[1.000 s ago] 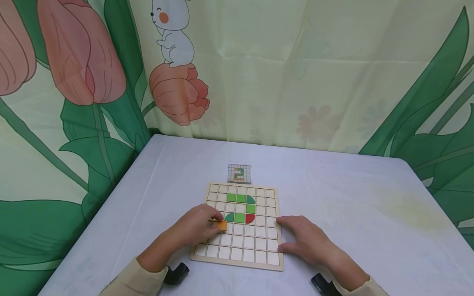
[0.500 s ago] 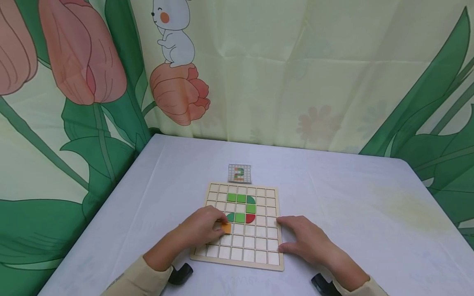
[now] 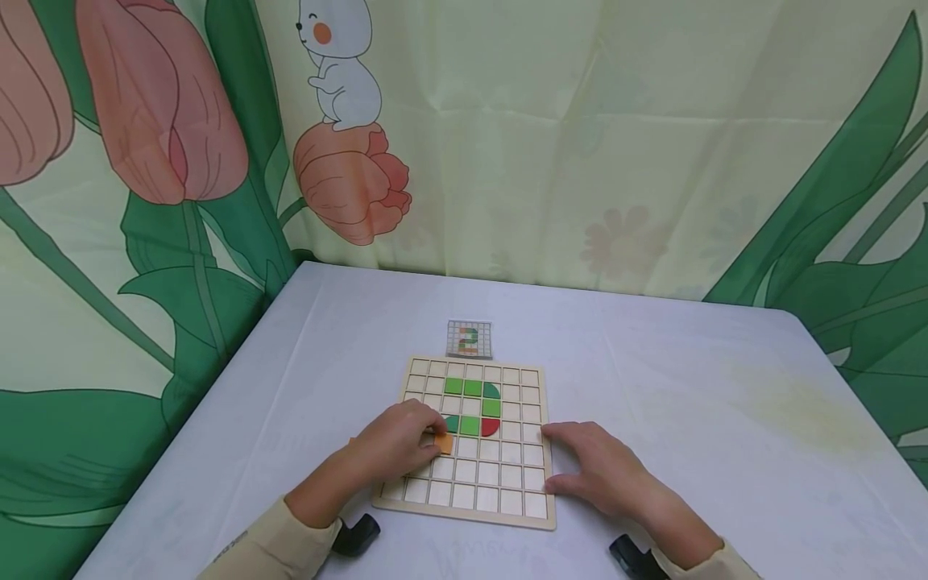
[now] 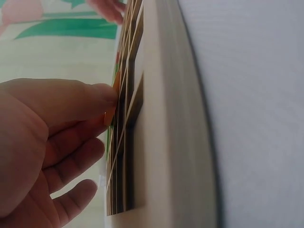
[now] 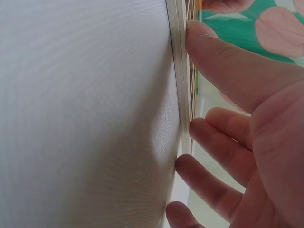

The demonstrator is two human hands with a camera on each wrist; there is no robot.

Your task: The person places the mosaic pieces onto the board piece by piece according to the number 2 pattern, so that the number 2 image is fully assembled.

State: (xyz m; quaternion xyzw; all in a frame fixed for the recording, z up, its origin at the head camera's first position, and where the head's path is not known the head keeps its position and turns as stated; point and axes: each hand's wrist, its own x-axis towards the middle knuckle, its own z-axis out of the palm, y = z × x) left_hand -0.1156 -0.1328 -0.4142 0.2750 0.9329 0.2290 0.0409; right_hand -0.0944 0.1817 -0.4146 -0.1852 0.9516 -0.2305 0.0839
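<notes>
My left hand point(image 3: 397, 439) pinches an orange square tile point(image 3: 445, 444) between thumb and fingers, over the left-middle cells of the wooden grid board point(image 3: 464, 519). In the left wrist view the orange tile point(image 4: 112, 107) is edge-on at the thumb tip, close to the grid's ridges. Green squares point(image 3: 470, 425), dark green quarter-circles point(image 3: 491, 391) and a red quarter-circle point(image 3: 490, 427) lie in the cells; my fingers partly cover the left quarter-circle. Along the board's right edge, my right hand point(image 3: 602, 467) rests with thumb and fingers spread, touching the rim.
Just behind the board lies a small pattern card point(image 3: 469, 339) showing a coloured figure on a grid. A white cloth point(image 3: 689, 387) covers the table. Behind it hangs a curtain point(image 3: 522, 161) printed with flowers and an animal.
My left hand has shifted slightly to the right with the orange tile, which now sits below the left dark green quarter-circle. The right hand and the board stay put.
</notes>
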